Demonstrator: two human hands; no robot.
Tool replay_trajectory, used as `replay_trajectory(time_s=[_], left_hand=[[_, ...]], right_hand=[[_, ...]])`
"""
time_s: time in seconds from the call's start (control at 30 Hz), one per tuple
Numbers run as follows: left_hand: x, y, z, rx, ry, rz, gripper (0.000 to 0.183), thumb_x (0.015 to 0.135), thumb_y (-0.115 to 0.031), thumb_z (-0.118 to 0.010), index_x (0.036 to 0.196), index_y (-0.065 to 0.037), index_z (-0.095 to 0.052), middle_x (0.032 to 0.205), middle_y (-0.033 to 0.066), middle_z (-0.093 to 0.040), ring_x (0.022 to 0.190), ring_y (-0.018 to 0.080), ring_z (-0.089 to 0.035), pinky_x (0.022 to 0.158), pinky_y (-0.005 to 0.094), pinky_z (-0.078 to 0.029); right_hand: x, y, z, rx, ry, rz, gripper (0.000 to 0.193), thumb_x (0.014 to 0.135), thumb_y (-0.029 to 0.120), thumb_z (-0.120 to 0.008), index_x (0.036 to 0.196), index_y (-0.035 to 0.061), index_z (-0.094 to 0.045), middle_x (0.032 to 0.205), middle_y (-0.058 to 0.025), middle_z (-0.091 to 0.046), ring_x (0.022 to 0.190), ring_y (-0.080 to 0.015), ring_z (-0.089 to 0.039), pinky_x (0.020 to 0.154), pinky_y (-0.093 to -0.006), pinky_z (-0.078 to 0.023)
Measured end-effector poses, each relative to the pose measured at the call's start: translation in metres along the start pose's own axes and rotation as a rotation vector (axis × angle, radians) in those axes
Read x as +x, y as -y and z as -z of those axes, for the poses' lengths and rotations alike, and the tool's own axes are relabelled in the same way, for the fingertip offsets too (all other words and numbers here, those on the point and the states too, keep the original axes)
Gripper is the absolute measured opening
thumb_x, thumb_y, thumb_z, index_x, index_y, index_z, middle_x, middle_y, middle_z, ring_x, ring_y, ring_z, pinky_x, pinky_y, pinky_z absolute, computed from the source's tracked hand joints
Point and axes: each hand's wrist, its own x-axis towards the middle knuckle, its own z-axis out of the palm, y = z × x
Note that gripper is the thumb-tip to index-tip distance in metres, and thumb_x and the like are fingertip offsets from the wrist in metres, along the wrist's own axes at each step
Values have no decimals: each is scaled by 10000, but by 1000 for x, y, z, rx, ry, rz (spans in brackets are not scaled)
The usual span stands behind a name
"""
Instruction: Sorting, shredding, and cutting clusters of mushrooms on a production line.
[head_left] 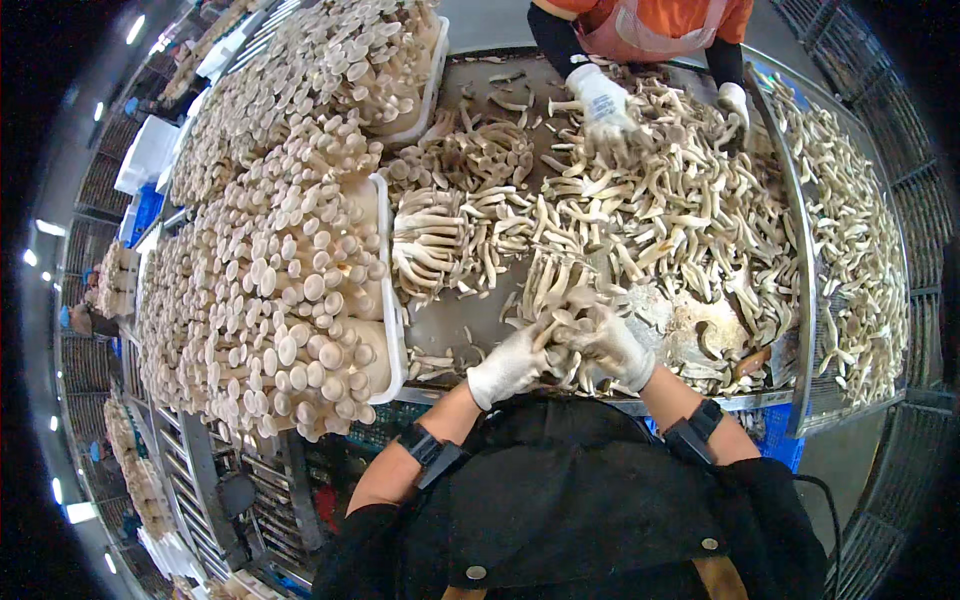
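At the near edge of the surface (436, 328), the gloved left hand (508, 368) and right hand (618, 348) hold mushrooms (566, 326) between bent fingers. Beyond lies a loose mushroom pile (690, 225), touched at the far side by a co-worker's gloved hands (606, 108).

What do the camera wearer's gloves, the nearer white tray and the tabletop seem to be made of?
Left glove, right glove: probably matt knitted fabric; they wrinkle and hug the wrists.
Nearer tray: likely smooth plastic, judging by its rounded white rim.
Tabletop: perhaps metal, from its flat grey surface with a dull sheen; not certain.
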Motion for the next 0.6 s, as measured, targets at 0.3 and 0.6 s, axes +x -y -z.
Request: replay_trajectory(time_s=[0.3,0.6], left_hand=[[19,-10,93,35,-528,-318,257,854,-34,-548,1105,20,-536,912,98,-610,758,148,-598,641,239,-500],[60,35,102,-5,-266,-339,340,938,-233,-510,1243,-91,-466,978,-25,-521,874,56,-492,789,178,-424]], right_hand=[[-11,43,69,-851,451,-442,573,804,349,-660,1220,-8,-492,1011,-259,-597,944,-273,-620,777,-401,-486],[28,-48,-23,693,-524,-666,707,835,62,-652,1390,-8,-220,1315,-140,-419,1120,-182,-500,915,-293,-458]])
